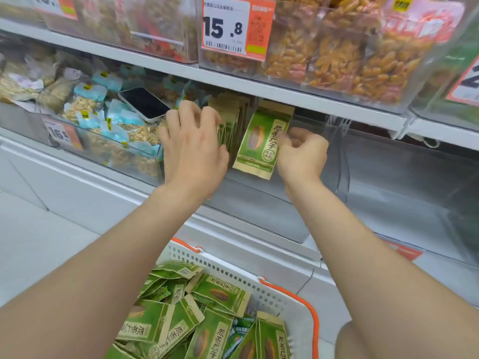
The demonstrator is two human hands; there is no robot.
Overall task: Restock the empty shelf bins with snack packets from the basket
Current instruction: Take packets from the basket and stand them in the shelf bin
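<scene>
**Bin loading: hand and packet positions**

1. My right hand [302,154], centre of the frame, pinches the right edge of one green packet [260,143]. The thumb and curled fingers close on that edge. The fingertips are partly hidden behind the packet.

2. The green packet stands tilted inside the clear bin [334,161], with its top leaning right. Its upper edge is cut off by the shelf edge above.

3. My left hand [193,149], just left of the packet, lies against a row of packets [230,117] that stands on edge in the same bin. The fingers bend over the top of the row and their tips are out of sight. I cannot tell whether they grip the row or only press on it.

4. The right part of the bin reads as glare and grey. Its contents there cannot be made out.

5. The basket [233,272], white with an orange handle, sits at the bottom centre between my forearms. It holds loose packets [215,296] of the same green kind, piled at all angles. Its lower part is cut off by the frame edge and its left side is covered by my left forearm.

6. To the left, a phone [145,103] lies face up on pale blue packets [116,125] in the neighbouring bin.

7. At top centre, a price tag [234,27] reads 15.8. Its smaller print is too blurred to read.
</scene>
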